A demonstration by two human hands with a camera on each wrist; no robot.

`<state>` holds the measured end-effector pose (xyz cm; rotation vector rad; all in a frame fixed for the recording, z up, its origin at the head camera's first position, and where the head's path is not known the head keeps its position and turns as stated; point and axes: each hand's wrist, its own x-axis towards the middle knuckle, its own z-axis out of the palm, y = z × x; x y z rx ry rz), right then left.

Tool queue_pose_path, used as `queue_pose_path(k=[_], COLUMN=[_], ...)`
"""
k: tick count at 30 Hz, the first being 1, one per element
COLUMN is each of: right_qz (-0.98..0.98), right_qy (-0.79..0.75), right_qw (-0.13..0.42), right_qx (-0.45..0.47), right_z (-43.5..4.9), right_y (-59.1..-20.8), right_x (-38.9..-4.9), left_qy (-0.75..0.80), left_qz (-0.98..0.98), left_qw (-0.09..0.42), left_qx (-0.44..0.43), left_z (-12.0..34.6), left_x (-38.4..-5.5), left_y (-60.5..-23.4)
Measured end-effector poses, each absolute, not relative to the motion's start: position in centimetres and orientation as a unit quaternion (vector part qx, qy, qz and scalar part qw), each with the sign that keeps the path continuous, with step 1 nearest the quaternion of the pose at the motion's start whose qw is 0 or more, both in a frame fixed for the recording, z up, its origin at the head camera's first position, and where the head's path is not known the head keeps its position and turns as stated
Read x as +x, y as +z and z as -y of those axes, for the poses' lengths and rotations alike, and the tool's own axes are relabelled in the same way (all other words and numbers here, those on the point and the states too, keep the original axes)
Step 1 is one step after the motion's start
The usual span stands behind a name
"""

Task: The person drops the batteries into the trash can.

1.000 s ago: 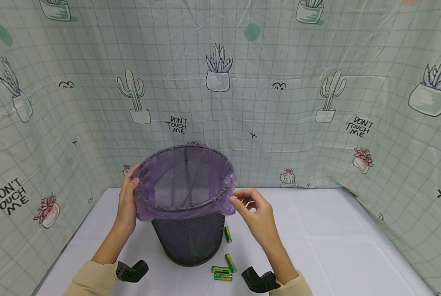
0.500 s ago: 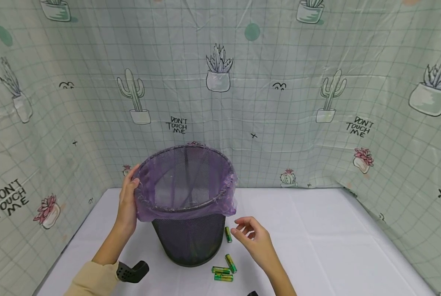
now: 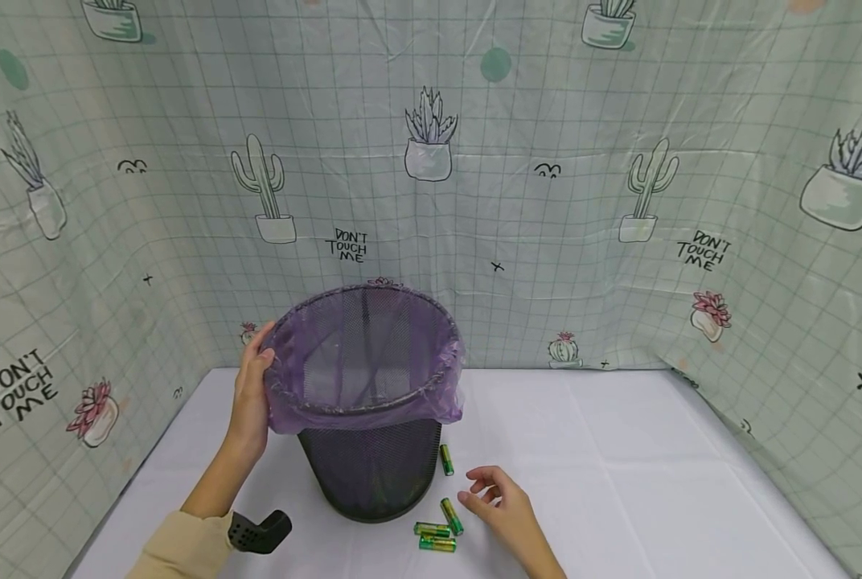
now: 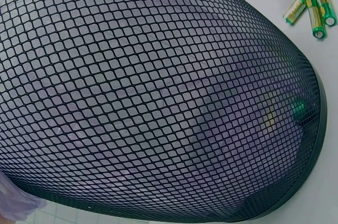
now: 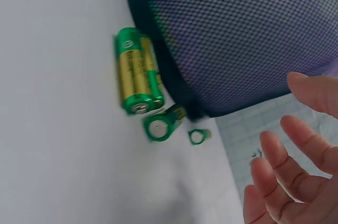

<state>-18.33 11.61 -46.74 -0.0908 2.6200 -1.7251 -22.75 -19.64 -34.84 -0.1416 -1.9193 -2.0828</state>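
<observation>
A black mesh wastebasket (image 3: 369, 474), tilted with its mouth toward me, stands left of centre in the head view. A purple plastic bag (image 3: 366, 420) lines it and folds over its rim. My left hand (image 3: 246, 394) holds the bagged rim at its left side, thumb in front and fingers behind. My right hand (image 3: 502, 507) hovers with relaxed, bent fingers and holds nothing, just right of several green and gold batteries. Two batteries lie side by side, including a front one (image 3: 437, 544); a slanted battery (image 3: 451, 516) lies beside them and another battery (image 3: 447, 459) farther back.
A white cloth-covered table (image 3: 662, 482) extends right of the wastebasket. Behind and at both sides hangs a gridded curtain (image 3: 496, 209) printed with cacti. Through the mesh, the left wrist view shows a green and yellow shape (image 4: 300, 109) near the basket's bottom.
My right hand has left the bag's right side and come down toward me, stopping beside the batteries on the table. My left hand and the wastebasket stay in place.
</observation>
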Motion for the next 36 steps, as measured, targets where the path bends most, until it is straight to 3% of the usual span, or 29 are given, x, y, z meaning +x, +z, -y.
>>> queue_pose_path(k=[14,36], right_qz=[-0.856,-0.881], right_qy=[-0.512,-0.456], right_qw=[0.06,0.081], right_qx=[-0.042,-0.098], right_z=[-12.3,-12.2], right_y=[-49.3,-50.3], right_x=[-18.0,-17.9], left_qy=[-0.73,-0.734], left_qz=[0.665,0.66], left_qw=[0.151,0.152], left_qx=[-0.052,-0.053], left_z=[19.6,19.4], left_x=[-22.8,-22.7], left_y=[-34.8,-34.7])
